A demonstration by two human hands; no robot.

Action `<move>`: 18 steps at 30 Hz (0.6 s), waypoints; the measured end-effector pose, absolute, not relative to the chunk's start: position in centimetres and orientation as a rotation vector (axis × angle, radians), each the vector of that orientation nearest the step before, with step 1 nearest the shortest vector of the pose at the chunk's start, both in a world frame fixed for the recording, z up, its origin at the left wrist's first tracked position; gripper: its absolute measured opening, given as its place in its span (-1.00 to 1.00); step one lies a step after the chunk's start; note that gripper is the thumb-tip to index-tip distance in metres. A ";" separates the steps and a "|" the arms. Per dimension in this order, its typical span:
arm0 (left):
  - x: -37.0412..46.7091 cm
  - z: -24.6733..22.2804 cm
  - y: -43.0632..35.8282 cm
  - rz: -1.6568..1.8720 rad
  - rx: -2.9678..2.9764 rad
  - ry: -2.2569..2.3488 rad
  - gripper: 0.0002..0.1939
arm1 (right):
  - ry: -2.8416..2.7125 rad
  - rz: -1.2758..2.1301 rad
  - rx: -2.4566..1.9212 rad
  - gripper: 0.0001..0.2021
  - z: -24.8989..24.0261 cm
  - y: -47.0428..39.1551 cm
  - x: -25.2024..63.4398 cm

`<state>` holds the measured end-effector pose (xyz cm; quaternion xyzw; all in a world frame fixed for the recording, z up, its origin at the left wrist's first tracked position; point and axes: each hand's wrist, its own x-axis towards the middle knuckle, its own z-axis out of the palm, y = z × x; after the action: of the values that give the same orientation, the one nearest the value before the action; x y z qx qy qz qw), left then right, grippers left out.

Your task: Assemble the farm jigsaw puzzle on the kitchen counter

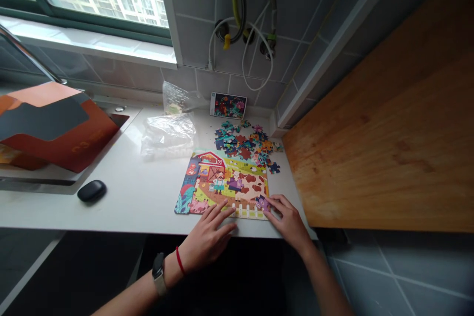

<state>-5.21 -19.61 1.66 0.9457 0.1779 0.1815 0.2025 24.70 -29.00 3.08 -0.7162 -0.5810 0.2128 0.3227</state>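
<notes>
At the counter's [148, 197] near edge, the right hand [290, 222] pinches a purple piece [262, 203] over the puzzle's [226, 188] near-right corner. The left hand [208, 237] lies loosely open.

The white counter [144, 192] bore a black mouse [92, 191] at left; clear bags [169, 133], a puzzle [227, 175] and loose pieces [242, 145] near centre.
</notes>
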 end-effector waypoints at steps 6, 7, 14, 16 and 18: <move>-5.8 1.7 -20.1 0.554 2.624 0.349 -0.62 | -1.608 0.577 -1.705 -0.74 2.1 -30.1 25.6; -5.7 1.9 -20.3 0.538 2.615 0.333 -0.63 | -1.614 0.589 -1.697 -0.72 2.0 -30.1 25.8; -3.6 3.4 -21.3 0.510 2.623 0.329 -0.70 | -1.660 0.632 -1.663 -0.63 1.8 -29.3 26.5; -2.9 3.5 -21.2 0.504 2.638 0.320 -0.73 | -1.642 0.582 -1.646 -0.68 1.6 -29.2 26.5; -2.2 3.4 -21.0 0.487 2.657 0.275 -0.75 | -1.619 0.528 -1.630 -0.73 1.3 -29.1 26.4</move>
<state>-2.23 -20.99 3.41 0.9563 0.0991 0.1754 0.2117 26.39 -29.15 1.30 -0.6390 -0.6345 0.2070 0.3823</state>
